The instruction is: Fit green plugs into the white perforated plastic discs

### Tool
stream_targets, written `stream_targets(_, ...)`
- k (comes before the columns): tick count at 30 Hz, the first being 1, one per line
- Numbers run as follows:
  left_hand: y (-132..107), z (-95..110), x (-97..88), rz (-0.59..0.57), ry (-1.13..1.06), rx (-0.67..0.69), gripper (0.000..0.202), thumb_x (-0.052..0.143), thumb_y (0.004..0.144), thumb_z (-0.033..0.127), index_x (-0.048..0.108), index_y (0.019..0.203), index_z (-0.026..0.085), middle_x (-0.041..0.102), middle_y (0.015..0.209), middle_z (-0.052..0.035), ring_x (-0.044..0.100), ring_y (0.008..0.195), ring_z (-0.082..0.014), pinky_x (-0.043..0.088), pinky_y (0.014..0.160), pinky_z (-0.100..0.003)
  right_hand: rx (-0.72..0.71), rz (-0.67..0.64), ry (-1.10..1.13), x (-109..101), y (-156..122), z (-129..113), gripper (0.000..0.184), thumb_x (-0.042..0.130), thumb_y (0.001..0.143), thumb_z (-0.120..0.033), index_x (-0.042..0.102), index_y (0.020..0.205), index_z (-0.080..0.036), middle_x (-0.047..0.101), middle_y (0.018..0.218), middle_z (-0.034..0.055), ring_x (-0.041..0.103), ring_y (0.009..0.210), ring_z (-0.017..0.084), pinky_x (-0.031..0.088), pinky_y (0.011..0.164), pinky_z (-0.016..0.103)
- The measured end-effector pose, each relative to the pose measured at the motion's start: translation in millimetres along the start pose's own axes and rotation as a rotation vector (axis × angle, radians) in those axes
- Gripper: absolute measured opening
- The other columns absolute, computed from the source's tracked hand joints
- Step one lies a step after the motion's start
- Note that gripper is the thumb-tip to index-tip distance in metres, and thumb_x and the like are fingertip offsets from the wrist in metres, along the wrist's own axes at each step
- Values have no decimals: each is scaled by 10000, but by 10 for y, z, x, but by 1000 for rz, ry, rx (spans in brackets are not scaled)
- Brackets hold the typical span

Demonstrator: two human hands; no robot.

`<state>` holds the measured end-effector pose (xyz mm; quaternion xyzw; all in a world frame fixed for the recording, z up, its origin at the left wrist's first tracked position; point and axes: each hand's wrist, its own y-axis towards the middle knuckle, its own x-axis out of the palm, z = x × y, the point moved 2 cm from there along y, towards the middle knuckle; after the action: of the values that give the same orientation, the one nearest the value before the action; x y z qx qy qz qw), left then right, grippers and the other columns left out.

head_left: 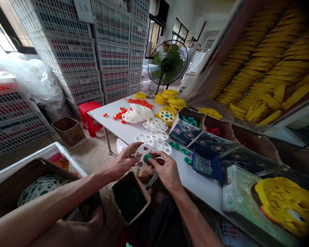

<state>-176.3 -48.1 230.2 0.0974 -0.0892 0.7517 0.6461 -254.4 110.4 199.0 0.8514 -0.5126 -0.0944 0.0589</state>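
My left hand (124, 160) grips the left rim of a white perforated plastic disc (143, 151), held at the near edge of the white table (118, 127). My right hand (164, 170) pinches a green round cap (147, 157) and presses it against the disc's centre. More white discs (158, 136) lie just beyond on the table, and several loose green caps (181, 149) sit to the right of them.
A blue tray of small metal parts (204, 166) lies right of my hands. Cardboard boxes stand below: a dark one (130, 199) and one with filled discs (41, 187). Yellow discs (170, 97), orange pieces (139, 103), a fan (168, 63) and stacked crates (93, 51) are farther off.
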Motion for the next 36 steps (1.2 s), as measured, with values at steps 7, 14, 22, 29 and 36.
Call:
stream_targets(7,-33,36,-34,-30,-46,-41,503,788,769,207,642,1245,283,611,1344,-63,620,1036,-204,554,793,-304,-16,142,-174,-23,15,31,415,796,729,-586,656,891,-230,703,879,51,641,742,215,527,689,353)
stream_targets(14,-70,102,-20,-35,-77,-103,521,804,723,153,675,1209,291,561,1428,-56,602,1066,-204,555,744,-268,153,-66,109,-24,10,106,622,788,735,-589,573,1195,-230,682,1059,59,658,881,235,562,694,338)
stream_targets(22,-57,124,-3,-45,-93,-85,517,785,755,167,638,1243,251,588,1388,-70,633,1005,-190,549,726,-262,179,-32,153,10,4,46,566,841,684,-557,565,1057,-233,669,875,-1,626,715,183,559,624,306)
stream_targets(29,-29,74,15,11,-85,-94,512,792,716,138,654,1201,230,608,1348,-68,639,893,-148,518,647,-225,180,-24,145,65,2,49,578,885,628,-470,528,1024,-247,524,646,-95,509,544,127,471,507,252)
stream_targets(36,-57,31,-115,-26,-39,-133,485,841,737,255,645,1179,213,687,1137,-57,683,881,-167,575,765,-301,192,-71,300,101,-23,8,528,873,679,-428,513,1021,-248,574,744,-72,508,572,100,486,511,229)
